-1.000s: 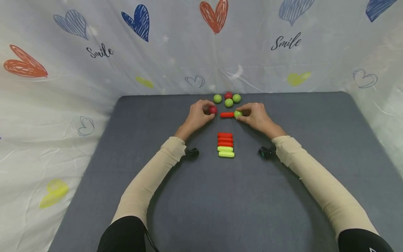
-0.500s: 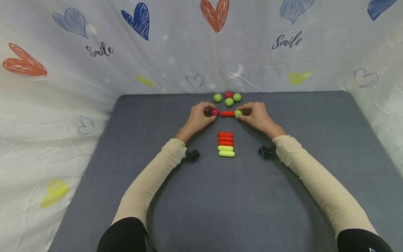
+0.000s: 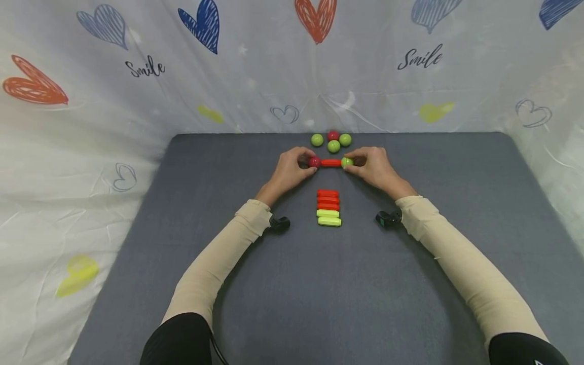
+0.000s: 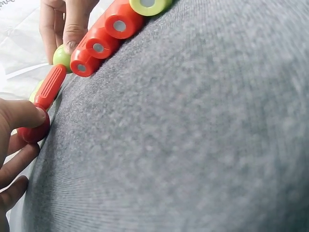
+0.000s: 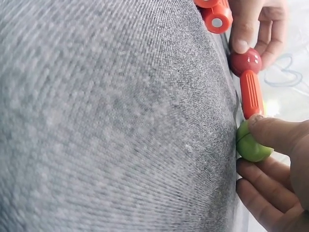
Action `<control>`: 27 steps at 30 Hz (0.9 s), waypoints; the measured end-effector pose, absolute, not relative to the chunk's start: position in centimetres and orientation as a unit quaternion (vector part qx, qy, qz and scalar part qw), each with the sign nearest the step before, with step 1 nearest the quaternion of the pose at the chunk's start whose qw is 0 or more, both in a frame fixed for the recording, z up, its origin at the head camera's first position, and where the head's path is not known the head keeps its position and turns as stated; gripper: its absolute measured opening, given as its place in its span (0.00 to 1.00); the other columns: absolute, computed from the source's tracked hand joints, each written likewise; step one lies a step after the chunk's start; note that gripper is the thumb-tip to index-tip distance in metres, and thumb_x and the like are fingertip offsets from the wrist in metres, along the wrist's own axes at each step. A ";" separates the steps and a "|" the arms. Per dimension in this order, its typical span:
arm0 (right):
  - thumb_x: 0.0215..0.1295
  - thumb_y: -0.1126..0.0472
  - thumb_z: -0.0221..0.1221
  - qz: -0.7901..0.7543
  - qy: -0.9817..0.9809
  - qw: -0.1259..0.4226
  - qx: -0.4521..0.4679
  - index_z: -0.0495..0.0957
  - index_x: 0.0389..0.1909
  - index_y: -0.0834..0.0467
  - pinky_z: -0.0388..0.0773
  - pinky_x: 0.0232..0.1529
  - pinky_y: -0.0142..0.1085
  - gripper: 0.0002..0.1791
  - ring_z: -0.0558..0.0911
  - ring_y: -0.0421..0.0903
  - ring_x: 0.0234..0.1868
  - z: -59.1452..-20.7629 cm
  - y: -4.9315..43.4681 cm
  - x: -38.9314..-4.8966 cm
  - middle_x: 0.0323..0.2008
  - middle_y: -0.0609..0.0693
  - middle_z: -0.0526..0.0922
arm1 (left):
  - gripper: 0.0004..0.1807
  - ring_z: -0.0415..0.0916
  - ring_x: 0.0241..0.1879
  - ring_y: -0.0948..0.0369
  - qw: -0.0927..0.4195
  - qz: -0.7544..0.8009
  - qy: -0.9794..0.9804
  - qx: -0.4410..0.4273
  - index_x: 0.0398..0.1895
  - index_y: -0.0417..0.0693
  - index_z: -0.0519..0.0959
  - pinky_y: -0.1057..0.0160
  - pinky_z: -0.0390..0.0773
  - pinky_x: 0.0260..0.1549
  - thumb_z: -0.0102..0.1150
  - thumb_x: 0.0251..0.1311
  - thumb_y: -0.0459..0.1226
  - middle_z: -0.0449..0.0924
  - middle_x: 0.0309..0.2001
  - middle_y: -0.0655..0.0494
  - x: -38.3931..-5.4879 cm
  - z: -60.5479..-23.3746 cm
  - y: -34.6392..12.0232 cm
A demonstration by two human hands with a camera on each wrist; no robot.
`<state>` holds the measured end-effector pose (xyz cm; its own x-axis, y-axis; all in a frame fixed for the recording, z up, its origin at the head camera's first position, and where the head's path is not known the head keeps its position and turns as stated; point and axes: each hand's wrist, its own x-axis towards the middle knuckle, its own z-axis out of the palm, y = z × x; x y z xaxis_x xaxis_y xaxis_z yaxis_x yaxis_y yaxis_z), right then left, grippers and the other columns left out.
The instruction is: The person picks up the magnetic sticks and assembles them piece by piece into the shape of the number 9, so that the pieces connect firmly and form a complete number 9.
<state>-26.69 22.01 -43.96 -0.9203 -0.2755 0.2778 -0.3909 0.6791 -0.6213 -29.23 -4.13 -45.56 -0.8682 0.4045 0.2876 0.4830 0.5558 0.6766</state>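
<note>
My left hand [image 3: 292, 167] pinches a red ball [image 3: 315, 161] between thumb and fingers. Opposite it, my right hand [image 3: 374, 168] pinches a green ball [image 3: 348, 162]. Between the two balls lies a red stick [image 3: 331, 162], one end against each, so the three form a straight line across the table. In the left wrist view the grooved red stick [image 4: 50, 87] meets the dark red ball [image 4: 35, 126] under my left thumb. The right wrist view shows the green ball [image 5: 252, 142] at the stick's other end, partly covered by my right thumb.
Just behind the hands sit another red ball [image 3: 333, 135] and several green balls [image 3: 317, 140]. Nearer the camera, several red sticks [image 3: 328, 199] and two yellow-green sticks [image 3: 329, 221] lie side by side on the grey table [image 3: 319, 294]. Metal discs show on the sticks' ends. A heart-printed curtain [image 3: 255, 66] hangs behind.
My left hand has moved right with the red ball, closing the gap until the ball meets the red stick's left end. My right hand stays nearly still on the green ball.
</note>
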 end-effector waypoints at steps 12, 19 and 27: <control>0.56 0.63 0.74 0.355 -0.913 0.084 0.183 0.87 0.47 0.61 0.82 0.39 0.47 0.16 0.86 0.51 0.36 -44.0 22.1 -26.8 0.40 0.57 0.88 | 0.16 0.81 0.42 0.62 0.045 -0.400 -0.881 -0.249 0.48 0.47 0.82 0.61 0.77 0.48 0.73 0.57 0.37 0.81 0.44 0.55 -29.3 -45.6 -4.1; 0.57 0.63 0.74 0.360 -0.913 0.075 0.178 0.87 0.47 0.62 0.82 0.40 0.48 0.17 0.86 0.52 0.37 -43.8 22.0 -26.7 0.41 0.58 0.87 | 0.16 0.81 0.42 0.61 0.048 -0.396 -0.882 -0.250 0.48 0.47 0.82 0.61 0.77 0.46 0.73 0.57 0.37 0.81 0.44 0.55 -29.3 -45.6 -4.2; 0.57 0.63 0.74 0.360 -0.915 0.065 0.171 0.87 0.48 0.61 0.82 0.40 0.47 0.17 0.86 0.51 0.38 -43.9 22.1 -27.0 0.41 0.58 0.87 | 0.17 0.80 0.43 0.60 0.046 -0.392 -0.883 -0.255 0.49 0.46 0.82 0.61 0.76 0.47 0.73 0.57 0.36 0.80 0.45 0.54 -29.3 -45.4 -4.2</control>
